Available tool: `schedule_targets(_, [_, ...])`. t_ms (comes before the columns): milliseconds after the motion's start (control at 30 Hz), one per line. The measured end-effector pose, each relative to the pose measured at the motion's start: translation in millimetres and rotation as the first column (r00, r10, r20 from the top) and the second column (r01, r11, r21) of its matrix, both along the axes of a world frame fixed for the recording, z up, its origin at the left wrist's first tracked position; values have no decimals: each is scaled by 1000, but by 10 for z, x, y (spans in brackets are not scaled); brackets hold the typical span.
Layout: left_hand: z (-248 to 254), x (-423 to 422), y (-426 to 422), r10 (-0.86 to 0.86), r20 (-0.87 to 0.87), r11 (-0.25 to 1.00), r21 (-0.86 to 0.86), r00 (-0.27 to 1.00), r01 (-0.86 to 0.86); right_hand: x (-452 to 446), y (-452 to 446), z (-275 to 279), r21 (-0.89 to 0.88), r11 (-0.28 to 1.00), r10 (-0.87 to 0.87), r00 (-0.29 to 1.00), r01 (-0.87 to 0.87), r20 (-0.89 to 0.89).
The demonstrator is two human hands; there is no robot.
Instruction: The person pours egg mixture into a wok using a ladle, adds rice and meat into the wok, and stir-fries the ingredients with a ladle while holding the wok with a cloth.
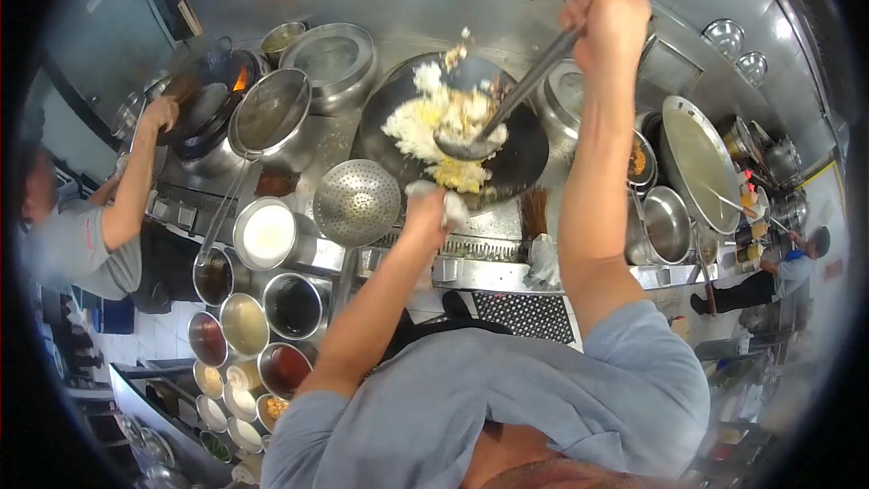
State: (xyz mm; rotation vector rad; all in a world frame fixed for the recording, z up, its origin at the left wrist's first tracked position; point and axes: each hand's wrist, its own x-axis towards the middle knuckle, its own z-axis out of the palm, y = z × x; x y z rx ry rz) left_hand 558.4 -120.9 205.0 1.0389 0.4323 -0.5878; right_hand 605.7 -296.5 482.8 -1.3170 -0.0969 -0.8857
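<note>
A large black wok (520, 163) holds white rice and yellow egg (418, 122), some of it flung up toward the far rim. My left hand (427, 220) is closed at the wok's near edge, gripping a pale cloth (455, 210); the wok's handle, if any, is hidden beneath it. Raised high at the right, my right hand (614, 14) wraps round the top of a long-handled ladle (543, 68). The ladle's bowl is down in the rice.
A perforated strainer (357, 203) lies left of the wok, near a pot of white contents (269, 234). Several sauce pots stand lower left. A co-worker (100, 235) works at a flaming burner. At right are a big oval pan (697, 163) and a steel pot (666, 222).
</note>
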Motion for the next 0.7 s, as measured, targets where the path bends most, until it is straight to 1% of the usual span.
schedule_targets(33, [-247, 245, -64, -26, -8, 999, 20, 1000, 26, 120, 98, -299, -57, 993, -105, 994, 102, -41])
schedule_targets(67, [-781, 379, -92, -44, 55, 999, -28, 998, 46, 277, 177, -762, -118, 971, -218, 973, 208, -79])
schedule_targets(100, [-884, 220, -65, -3, 150, 998, 70, 989, -8, 324, 151, -1180, -109, 984, -145, 988, 139, -46])
schedule_targets(133, [-981, 23, -60, 32, 258, 986, 148, 966, -72, 289, 100, -1412, -112, 991, -69, 998, 68, -2])
schedule_targets(200, [-1798, -172, 25, 27, 86, 986, 164, 996, -41, -188, 135, -1479, -33, 998, 65, 991, -62, 116])
schedule_targets(233, [-1587, -169, 32, 17, 97, 986, 163, 995, -33, -404, 117, -1629, -142, 990, 32, 994, -16, 108])
schedule_targets(267, [-1171, -250, 62, 88, 134, 988, 115, 987, -103, -582, 66, -1782, -255, 967, 6, 995, 20, 102])
schedule_targets(300, [-951, -332, 110, 156, 155, 983, 77, 975, -169, -770, 75, -1895, -317, 948, -19, 1000, 18, 0])
schedule_targets(333, [-922, -133, 183, 67, 26, 995, -76, 997, -65, -983, 123, -2033, -367, 930, -54, 993, 11, -109])
schedule_targets(367, [-841, 65, 25, 261, 200, 962, 31, 944, -272, -1188, 170, -2201, -359, 933, -58, 981, -12, -184])
schedule_targets(400, [-923, 303, -1, 225, 217, 972, 20, 950, -235, -1359, 203, -2344, -357, 933, -58, 967, -36, -247])
schedule_targets(433, [-732, 400, -2, 129, 223, 991, 16, 966, -136, -1543, 254, -2448, -414, 910, -129, 945, -7, -300])
schedule_targets(467, [-718, 537, -94, 186, 168, 980, 40, 968, -196, -1748, 312, -2570, -468, 883, -204, 916, 19, -347])
schedule_targets(500, [-756, 666, -106, 107, 138, 992, 52, 985, -115, -1972, 274, -2921, -405, 909, -180, 787, -95, -590])
schedule_targets(533, [-818, 768, -75, 24, 104, 997, 65, 994, -31, -2165, 174, -3347, -307, 933, -140, 597, -188, -790])
schedule_targets(567, [-911, 813, -5, 14, 105, 997, 77, 994, -22, -2295, 86, -3617, -266, 875, -71, 436, -404, -897])
schedule_targets(600, [-1006, 825, 97, -69, 34, 995, -69, 997, 71, -2414, 14, -3893, -178, 785, -30, 250, -593, -968])
schedule_targets(633, [-1047, 809, 151, -165, -22, 964, -217, 986, 156, -2545, -16, -4298, -182, 683, -79, 176, -707, -981])
schedule_targets(667, [-1020, 696, 184, -180, -11, 964, -203, 984, 174, -2615, -48, -4694, -177, 567, -144, 115, -805, -983])
schedule_targets(700, [-967, 483, 260, -125, -31, 975, -187, 992, 117, -2657, -67, -4953, -177, 580, -134, 121, -795, -984])
